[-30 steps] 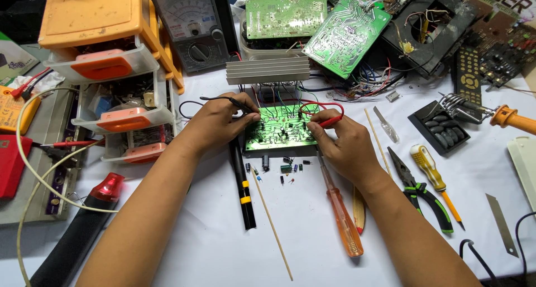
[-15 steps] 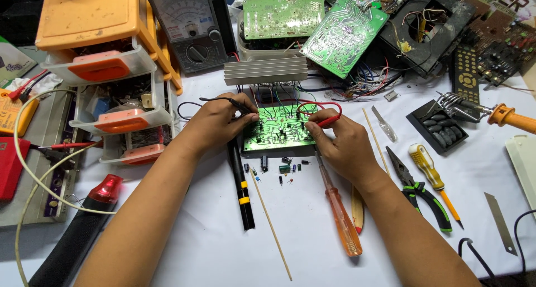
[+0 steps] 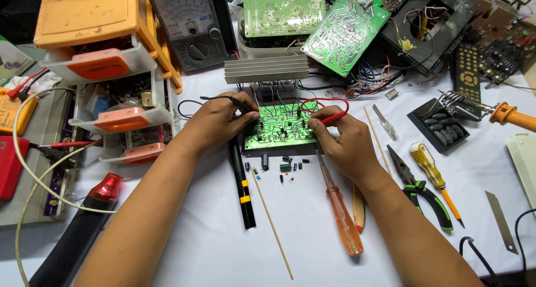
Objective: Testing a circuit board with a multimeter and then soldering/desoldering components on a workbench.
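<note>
A green circuit board (image 3: 277, 133) lies solder side up on the white table, wired to a ribbed metal heat sink (image 3: 266, 68) behind it. My left hand (image 3: 219, 122) pinches a black test probe (image 3: 241, 104) whose tip rests on the board's left part. My right hand (image 3: 341, 140) pinches a red test probe (image 3: 330, 118) with its tip on the board's right part. Both probe leads loop back toward an analog meter (image 3: 190, 24). Small loose components (image 3: 283, 166) lie just in front of the board.
An orange-handled screwdriver (image 3: 339, 209), a thin wooden stick (image 3: 271, 223) and a black rod (image 3: 242, 186) lie near the front. Green-handled pliers (image 3: 421, 189) and a yellow screwdriver (image 3: 432, 170) sit to the right. Orange drawer boxes (image 3: 106, 69) stand at left, more green boards (image 3: 312, 19) at the back.
Both hands hold the probes on the board as before; the probe tips have shifted only slightly. Nothing else has moved.
</note>
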